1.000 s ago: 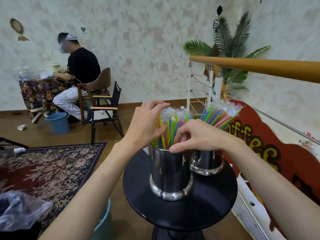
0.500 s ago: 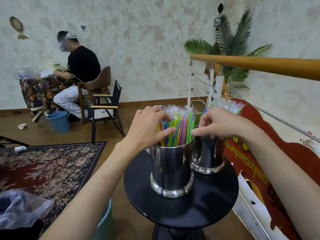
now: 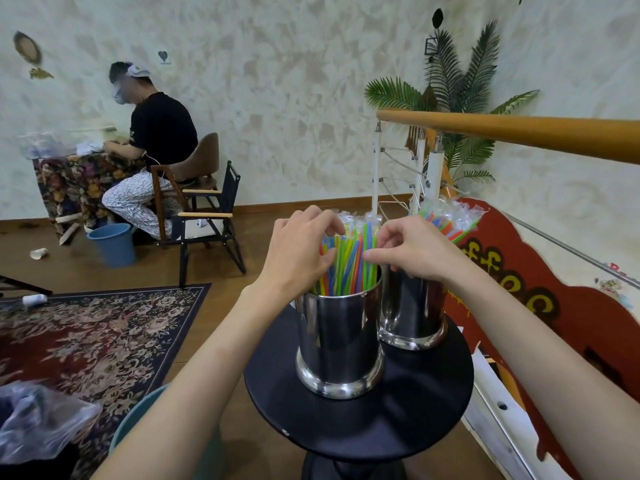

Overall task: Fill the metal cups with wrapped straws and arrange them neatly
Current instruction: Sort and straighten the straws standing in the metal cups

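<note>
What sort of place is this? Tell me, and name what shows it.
Probably a small coffee shop or café. A red sign by the railing bears letters that look like "coffee", two metal cups on a round black table hold wrapped straws, and chairs stand about on the wooden floor.

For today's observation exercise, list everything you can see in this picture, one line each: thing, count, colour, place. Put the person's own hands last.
Shiny metal cups: two, silver, side by side on the table.
Wrapped plastic straws: many, mixed bright colours, upright in the near cup; more in the far cup.
Round black side table: one, black, under the cups.
Wooden handrail: one, orange-brown, right.
Palm plant: one, green, far corner.
Blue bucket: one, by the chairs.
Floral rug: one, dark red, left floor.
Seated person: one, black shirt, far left.
Left hand: fingers on the near straws.
Right hand: fingers on the same straws.
</note>
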The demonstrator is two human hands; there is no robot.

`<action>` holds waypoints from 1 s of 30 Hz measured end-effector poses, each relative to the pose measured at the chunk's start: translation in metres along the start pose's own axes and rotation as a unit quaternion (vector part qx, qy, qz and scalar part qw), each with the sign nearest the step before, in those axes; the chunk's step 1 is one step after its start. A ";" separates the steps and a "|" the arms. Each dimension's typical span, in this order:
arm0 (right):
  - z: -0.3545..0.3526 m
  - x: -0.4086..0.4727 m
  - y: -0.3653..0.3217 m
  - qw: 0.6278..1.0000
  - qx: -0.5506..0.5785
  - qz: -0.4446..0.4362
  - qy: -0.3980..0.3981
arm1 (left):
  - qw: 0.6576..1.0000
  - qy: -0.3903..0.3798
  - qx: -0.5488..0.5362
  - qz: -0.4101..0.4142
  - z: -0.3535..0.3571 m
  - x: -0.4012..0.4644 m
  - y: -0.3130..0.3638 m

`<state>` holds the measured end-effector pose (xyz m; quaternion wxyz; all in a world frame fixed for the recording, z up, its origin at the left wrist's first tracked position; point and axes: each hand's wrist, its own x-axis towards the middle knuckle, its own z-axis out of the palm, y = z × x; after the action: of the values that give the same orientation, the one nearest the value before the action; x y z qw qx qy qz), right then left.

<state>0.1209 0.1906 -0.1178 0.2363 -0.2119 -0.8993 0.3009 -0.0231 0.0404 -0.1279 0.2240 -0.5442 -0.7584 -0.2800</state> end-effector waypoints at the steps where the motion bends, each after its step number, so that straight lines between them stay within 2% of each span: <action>1: 0.001 0.000 0.000 1.000 0.008 -0.004 -0.001 | 1.000 -0.005 0.000 0.006 0.000 0.001 0.002; 6: 0.005 -0.001 0.003 0.995 0.087 -0.012 -0.053 | 1.000 -0.019 -0.023 0.000 0.002 0.005 0.004; 11: 0.004 -0.001 0.006 0.990 0.118 -0.021 -0.079 | 0.997 -0.030 -0.074 -0.024 -0.002 0.005 0.006; 18: 0.004 -0.001 0.006 0.984 0.152 -0.026 -0.086 | 0.984 -0.035 -0.164 -0.058 -0.011 0.004 0.008; 22: 0.004 -0.001 0.005 0.982 0.168 -0.025 -0.088 | 0.977 -0.062 -0.196 -0.063 -0.015 0.005 0.008; 30: 0.001 -0.004 0.001 0.978 0.180 -0.026 -0.100 | 0.976 -0.085 -0.191 -0.061 -0.017 0.006 0.005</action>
<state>0.1231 0.1886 -0.1204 0.1874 -0.1108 -0.8545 0.4716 -0.0192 0.0347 -0.1108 0.0334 -0.5517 -0.7390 -0.3851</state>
